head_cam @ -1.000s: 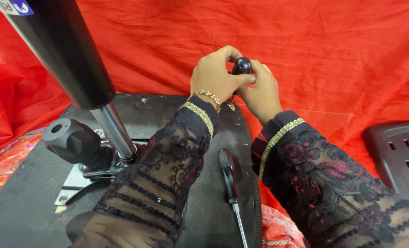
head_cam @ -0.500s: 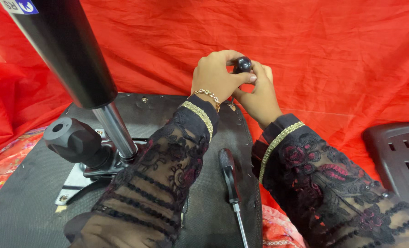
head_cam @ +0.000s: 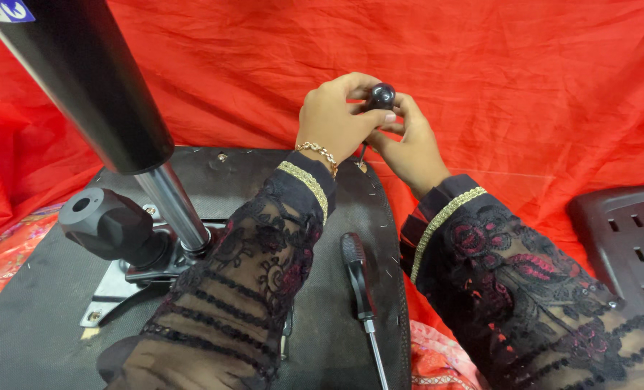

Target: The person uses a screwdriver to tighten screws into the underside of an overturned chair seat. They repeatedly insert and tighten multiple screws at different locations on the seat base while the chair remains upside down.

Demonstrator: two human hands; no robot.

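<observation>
At far left, a black gas-lift column (head_cam: 91, 87) is rising from the upturned chair seat (head_cam: 40, 325). A black-handled screwdriver (head_cam: 381, 95) is being gripped upright by the closed left hand (head_cam: 334, 119), its tip down on the seat's far edge. The right hand (head_cam: 412, 141) is being curled around it from just beside; a spare screwdriver (head_cam: 358, 278) is lying lengthwise between the sleeves.

A wrinkled red cloth (head_cam: 524, 87) is filling the whole upper frame and hanging down behind everything, catching bright, even light. At the lower left a patterned pink fabric (head_cam: 4, 260) is peeking out, and a black slotted plastic panel (head_cam: 625, 238) is lying at the right edge.
</observation>
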